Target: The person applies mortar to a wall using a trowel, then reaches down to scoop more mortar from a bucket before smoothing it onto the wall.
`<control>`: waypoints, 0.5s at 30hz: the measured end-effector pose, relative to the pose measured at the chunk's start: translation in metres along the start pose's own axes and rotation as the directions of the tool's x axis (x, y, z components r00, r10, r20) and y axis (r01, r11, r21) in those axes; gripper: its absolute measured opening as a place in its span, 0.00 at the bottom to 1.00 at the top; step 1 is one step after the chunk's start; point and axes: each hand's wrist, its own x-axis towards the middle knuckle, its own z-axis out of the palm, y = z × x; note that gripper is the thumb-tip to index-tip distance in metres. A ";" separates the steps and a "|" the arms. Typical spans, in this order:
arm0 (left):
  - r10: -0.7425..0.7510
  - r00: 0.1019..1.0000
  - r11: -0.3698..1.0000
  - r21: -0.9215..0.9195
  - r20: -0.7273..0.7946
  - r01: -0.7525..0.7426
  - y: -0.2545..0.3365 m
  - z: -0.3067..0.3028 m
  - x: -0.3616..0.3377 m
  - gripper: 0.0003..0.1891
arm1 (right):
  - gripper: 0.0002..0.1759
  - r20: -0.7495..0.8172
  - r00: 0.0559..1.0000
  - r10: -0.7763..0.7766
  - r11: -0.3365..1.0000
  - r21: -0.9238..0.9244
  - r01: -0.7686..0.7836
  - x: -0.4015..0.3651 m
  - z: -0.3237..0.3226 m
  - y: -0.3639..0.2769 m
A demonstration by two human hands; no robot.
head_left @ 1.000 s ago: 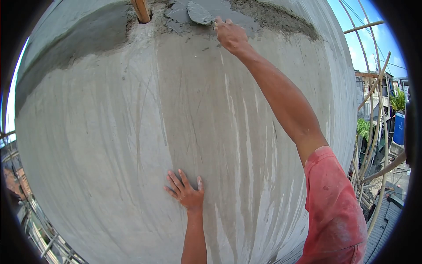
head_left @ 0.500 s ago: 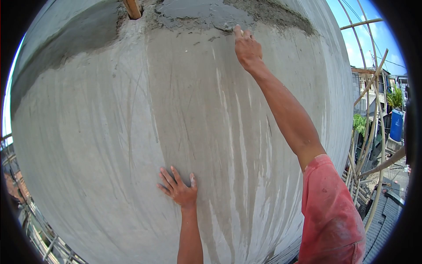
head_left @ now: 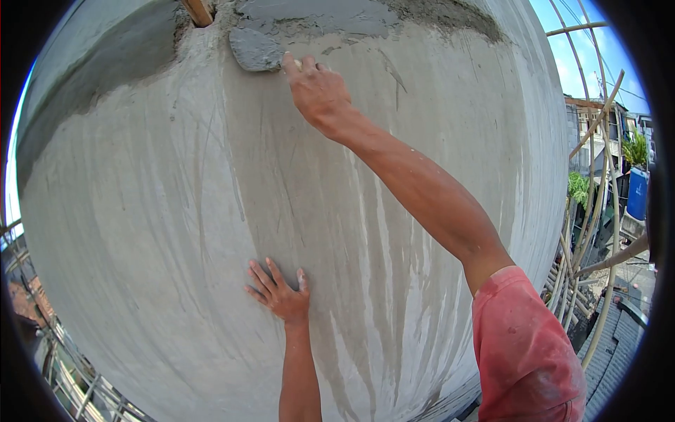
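Observation:
My right hand point(head_left: 320, 91) grips a trowel point(head_left: 254, 50) by its handle, high on a grey cement wall point(head_left: 169, 232). The blade is coated in wet grey mortar and lies by the lower edge of a fresh mortar patch point(head_left: 330, 17). My fingers cover most of the handle. Lower down, my left hand point(head_left: 283, 292) rests flat on the wall with its fingers spread, holding nothing. White smears mark its thumb.
A wooden pole point(head_left: 197, 13) sticks out of the wall at top left, beside a darker plastered band point(head_left: 105, 70). Bamboo scaffolding point(head_left: 603, 183) stands at the right, with a blue barrel point(head_left: 638, 193) and a corrugated roof point(head_left: 619, 352) beyond.
My right hand has swept left and slightly down, and the mortar-coated trowel blade now shows. My left hand stays flat on the wall; the view has shifted slightly.

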 end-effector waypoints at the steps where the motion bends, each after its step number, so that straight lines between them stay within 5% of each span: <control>1: 0.004 1.000 1.000 0.009 -0.005 -0.004 -0.001 0.000 0.000 0.34 | 0.26 0.014 1.000 0.002 0.999 0.054 -0.003 -0.009 -0.004 -0.005; 3: 0.015 1.000 1.000 0.015 -0.009 -0.015 -0.001 0.000 0.000 0.34 | 0.25 0.033 0.999 0.017 0.994 0.107 -0.020 -0.036 -0.018 -0.006; 6: 0.025 0.999 0.999 0.041 -0.021 -0.024 -0.002 0.003 -0.001 0.34 | 0.23 0.069 0.970 0.234 0.896 0.372 -0.243 -0.110 -0.047 0.014; 9: 0.043 0.999 0.997 0.062 -0.027 -0.041 -0.004 0.006 -0.001 0.33 | 0.24 0.168 0.886 0.432 0.630 0.647 -0.430 -0.224 -0.074 0.050; 11: 0.048 0.997 0.995 0.095 -0.058 -0.043 -0.008 0.011 0.000 0.33 | 0.24 0.551 0.591 0.589 0.138 0.652 -0.746 -0.312 -0.112 0.065; 13: 0.055 0.997 0.991 0.124 -0.059 -0.048 -0.012 0.019 -0.002 0.34 | 0.24 0.735 0.302 0.607 -0.164 0.488 -0.857 -0.403 -0.152 0.078; 15: 0.087 0.994 0.990 0.113 -0.066 -0.079 -0.016 0.026 0.002 0.35 | 0.24 0.761 0.088 0.643 -0.275 0.336 -0.901 -0.513 -0.192 0.090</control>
